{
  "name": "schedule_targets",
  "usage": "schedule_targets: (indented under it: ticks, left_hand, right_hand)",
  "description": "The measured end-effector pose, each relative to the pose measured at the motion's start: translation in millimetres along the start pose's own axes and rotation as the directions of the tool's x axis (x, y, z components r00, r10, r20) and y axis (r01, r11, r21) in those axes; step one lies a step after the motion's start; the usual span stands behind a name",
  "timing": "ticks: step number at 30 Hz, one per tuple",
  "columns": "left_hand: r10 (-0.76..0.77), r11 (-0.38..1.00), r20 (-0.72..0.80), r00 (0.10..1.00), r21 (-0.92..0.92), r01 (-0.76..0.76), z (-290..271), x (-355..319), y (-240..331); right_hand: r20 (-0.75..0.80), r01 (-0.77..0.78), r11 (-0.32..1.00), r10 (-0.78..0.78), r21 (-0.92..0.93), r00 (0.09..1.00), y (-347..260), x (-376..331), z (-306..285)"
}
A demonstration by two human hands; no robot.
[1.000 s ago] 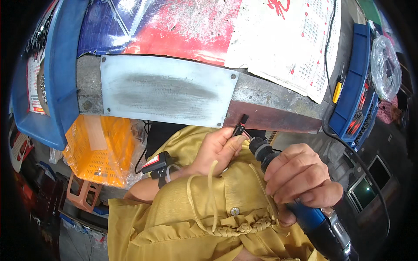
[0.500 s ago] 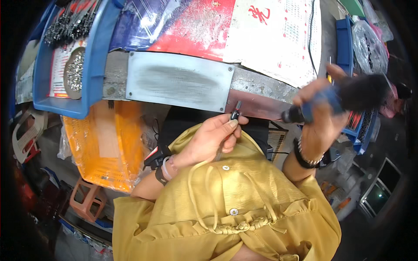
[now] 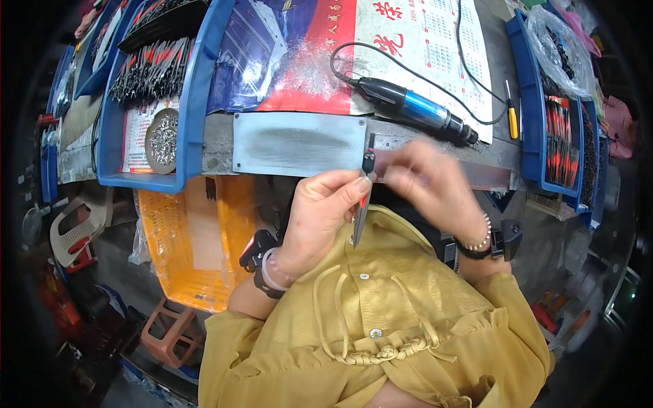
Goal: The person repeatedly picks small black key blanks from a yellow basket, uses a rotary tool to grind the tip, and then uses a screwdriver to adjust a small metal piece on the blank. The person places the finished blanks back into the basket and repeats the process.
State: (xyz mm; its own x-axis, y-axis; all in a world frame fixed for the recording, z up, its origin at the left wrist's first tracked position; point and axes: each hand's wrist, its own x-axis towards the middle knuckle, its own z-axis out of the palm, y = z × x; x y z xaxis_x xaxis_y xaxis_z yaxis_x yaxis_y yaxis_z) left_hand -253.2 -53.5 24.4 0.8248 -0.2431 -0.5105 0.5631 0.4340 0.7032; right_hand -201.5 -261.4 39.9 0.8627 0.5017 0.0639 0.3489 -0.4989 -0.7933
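Centre frame: left hand pinches slim dark tool; right hand blurred nearby, grip cannot be told. Tool looks light, stiff, perhaps slippery; midsection seems surest hold.

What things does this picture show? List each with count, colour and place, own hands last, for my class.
Small tool: 1, black and red, in left hand
Electric screwdriver: 1, blue and black, on calendar
Calendar: 1, mostly white, on bench
Plate: 1, pale blue, smudged, bench front
Screwdriver: 1, yellow handle, bench right
Bins: several, blue, both sides
Metal parts: uncountable, silver, round dish, left bin
Plastic bag: 1, clear, right bin
Crate: 1, orange-yellow, below bench
Stool: 1, orange-brown, lower left
Garment: 1, mustard, on person
Left hand: 1, bare, centre
Right hand: 1, bare, blurred, beside tool
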Motion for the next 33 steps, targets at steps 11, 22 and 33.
schedule_targets:
  ticks: [11,22,33]
  left_hand:
    - [0.289,0.822,0.078,0.954,0.491,-0.289,-3.7,1.4,-25.7]
    - [0.263,0.694,0.207,0.942,0.637,-0.334,-20.4,0.3,-28.2]
    - [0.184,0.703,0.250,0.951,0.643,-0.305,-23.0,-1.4,-21.2]
  right_hand:
    - [0.375,-0.527,0.497,0.377,0.690,0.847,0.9,-37.7,68.9]
    - [0.503,-0.614,0.344,0.363,0.710,0.785,4.7,-40.4,77.0]
    - [0.503,-0.589,0.374,0.308,0.717,0.808,1.8,-41.0,72.7]
